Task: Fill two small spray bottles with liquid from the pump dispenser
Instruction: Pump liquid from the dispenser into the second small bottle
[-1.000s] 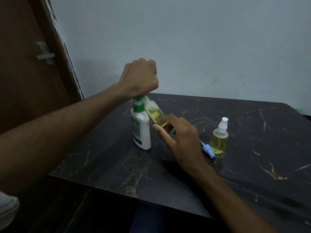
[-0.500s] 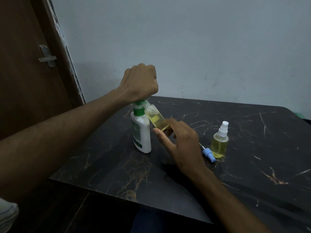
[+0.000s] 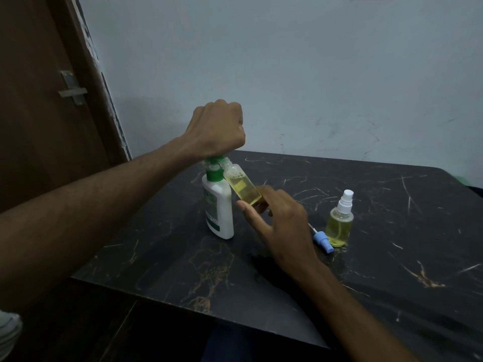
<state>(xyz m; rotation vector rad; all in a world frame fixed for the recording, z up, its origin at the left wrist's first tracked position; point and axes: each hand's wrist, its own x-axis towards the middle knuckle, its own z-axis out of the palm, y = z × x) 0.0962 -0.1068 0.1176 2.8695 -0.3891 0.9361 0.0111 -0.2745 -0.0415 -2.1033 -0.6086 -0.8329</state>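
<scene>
Your tilted open bottle, half full of yellow foamy liquid, sits pinched in your right hand while your fisted left hand presses the pump dispenser

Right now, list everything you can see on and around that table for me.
White pump dispenser with green top: 1, standing left of centre on the table.
Clear open spray bottle of yellow liquid: 1, tilted, mouth at the dispenser's top.
Capped spray bottle, yellow liquid, white sprayer: 1, upright, right.
Loose blue sprayer cap: 1, lying beside the capped bottle.
Black marble-pattern table: 1.
Brown door: 1, left.
Left hand: fist on the dispenser's top.
Right hand: holds the tilted bottle's base.
</scene>
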